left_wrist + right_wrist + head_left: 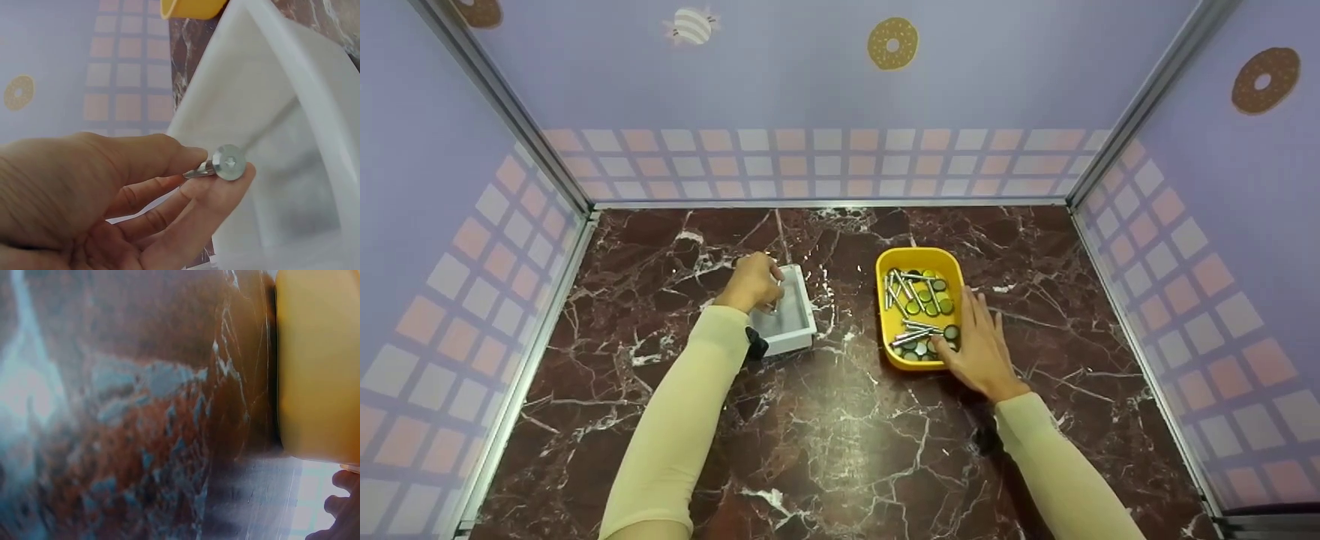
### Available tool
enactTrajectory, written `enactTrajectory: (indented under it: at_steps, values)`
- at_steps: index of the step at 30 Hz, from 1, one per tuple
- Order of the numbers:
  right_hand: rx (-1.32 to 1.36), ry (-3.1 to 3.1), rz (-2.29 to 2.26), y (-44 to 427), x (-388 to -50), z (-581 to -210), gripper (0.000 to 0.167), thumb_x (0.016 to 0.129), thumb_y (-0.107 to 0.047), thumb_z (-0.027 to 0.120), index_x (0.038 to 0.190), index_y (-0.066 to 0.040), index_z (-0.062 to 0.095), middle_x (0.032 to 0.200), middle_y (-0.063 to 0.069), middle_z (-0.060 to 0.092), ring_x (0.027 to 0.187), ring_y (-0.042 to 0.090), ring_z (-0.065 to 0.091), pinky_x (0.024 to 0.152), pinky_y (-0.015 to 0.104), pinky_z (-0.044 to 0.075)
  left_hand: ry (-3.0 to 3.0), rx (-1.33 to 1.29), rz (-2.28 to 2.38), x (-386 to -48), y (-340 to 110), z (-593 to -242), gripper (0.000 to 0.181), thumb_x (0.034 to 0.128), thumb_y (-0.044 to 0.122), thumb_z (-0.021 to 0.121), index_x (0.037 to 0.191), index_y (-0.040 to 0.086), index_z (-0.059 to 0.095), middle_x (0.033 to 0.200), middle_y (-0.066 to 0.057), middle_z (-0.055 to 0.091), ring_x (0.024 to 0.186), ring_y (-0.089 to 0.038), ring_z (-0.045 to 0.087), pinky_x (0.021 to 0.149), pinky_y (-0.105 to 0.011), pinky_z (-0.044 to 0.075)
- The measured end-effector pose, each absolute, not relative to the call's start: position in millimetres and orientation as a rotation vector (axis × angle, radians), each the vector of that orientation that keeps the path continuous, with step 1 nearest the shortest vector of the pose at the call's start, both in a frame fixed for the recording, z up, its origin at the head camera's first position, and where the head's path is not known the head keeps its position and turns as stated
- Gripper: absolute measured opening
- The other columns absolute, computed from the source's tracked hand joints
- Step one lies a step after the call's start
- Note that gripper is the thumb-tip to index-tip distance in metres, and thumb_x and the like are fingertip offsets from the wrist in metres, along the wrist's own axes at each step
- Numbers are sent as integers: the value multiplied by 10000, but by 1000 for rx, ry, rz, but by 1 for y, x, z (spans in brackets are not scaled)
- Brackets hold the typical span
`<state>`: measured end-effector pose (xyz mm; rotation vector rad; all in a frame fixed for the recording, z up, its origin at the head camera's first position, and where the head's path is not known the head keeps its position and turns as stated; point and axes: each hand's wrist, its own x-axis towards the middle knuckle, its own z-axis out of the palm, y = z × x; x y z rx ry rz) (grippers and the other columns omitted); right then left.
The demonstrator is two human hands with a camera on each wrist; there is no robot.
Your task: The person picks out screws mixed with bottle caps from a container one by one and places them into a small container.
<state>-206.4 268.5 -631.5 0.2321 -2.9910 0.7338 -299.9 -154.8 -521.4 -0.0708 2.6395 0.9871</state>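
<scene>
My left hand (756,285) is over a small white tray (789,342) on the left. In the left wrist view, its thumb and fingertips pinch a silver bolt (229,162) with a flat round head and a recessed socket. The tray wall (287,50) rises beside the fingers. My right hand (979,349) holds the right side of a yellow bin (919,364), thumb over the rim and fingers along the outer wall. Inside the bin lie several silver bolts (919,330) and several round, coin-like discs (931,307). Only fingertips (336,505) show in the right wrist view.
A dark red marble-patterned surface (840,420) lies under both containers. Purple panels with checkered bands (825,161) and metal edging close off the back and both sides. A gap of bare surface separates the white tray from the yellow bin.
</scene>
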Motion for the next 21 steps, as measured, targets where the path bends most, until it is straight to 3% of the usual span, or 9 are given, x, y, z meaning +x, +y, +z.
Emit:
enactTrajectory:
  at_steps: [4,7,10,12,14,16,21]
  values:
    - [242,-2987,727,269,-207,-633,1095,1078,-540,650,1866,-27,88,1952,239,172,1820,505,157,1443,787,107,2649,-63,895,-306,-154,-527,368,893,-104,716,1248,-104,813,1360,-382,747,571,-100,656,523,-214,607]
    - [241,-2980,726,270,-207,-633,1097,1075,-539,654,1864,-21,96,1950,241,179,1818,507,165,1440,790,110,2657,-25,829,-318,-158,-542,323,866,-84,758,1179,-73,837,1269,-328,803,648,-182,743,619,-300,675]
    - [239,-2976,731,270,-207,-633,1094,1075,-535,657,1864,-22,99,1950,241,183,1818,507,165,1441,788,113,2681,48,809,-342,-169,-582,235,810,-41,819,1037,10,852,1119,-247,842,697,-223,781,666,-339,686]
    - [241,-2975,733,269,-207,-634,1093,1079,-541,655,1863,-21,99,1950,242,180,1818,508,165,1442,787,112,2689,69,804,-350,-174,-595,180,799,-30,815,961,45,838,1033,-228,835,662,-232,766,624,-333,667]
    - [243,-2973,728,269,-207,-634,1093,1082,-545,651,1864,-20,96,1949,244,179,1817,513,165,1440,791,113,2676,53,799,-349,-173,-592,169,797,-43,804,939,43,834,988,-231,838,591,-209,737,561,-318,644]
    - [246,-2973,726,269,-207,-633,1095,1083,-545,651,1863,-17,94,1948,248,180,1815,518,167,1438,795,114,2651,4,756,-331,-162,-562,187,840,-81,761,994,-9,838,1008,-278,848,550,-198,721,539,-310,643]
    - [244,-2976,737,270,-207,-633,1102,1084,-550,655,1865,-23,83,1946,250,188,1819,509,161,1443,789,109,2643,-12,661,-325,-154,-546,140,862,-98,735,964,-48,817,790,-183,824,469,-142,673,516,-281,621]
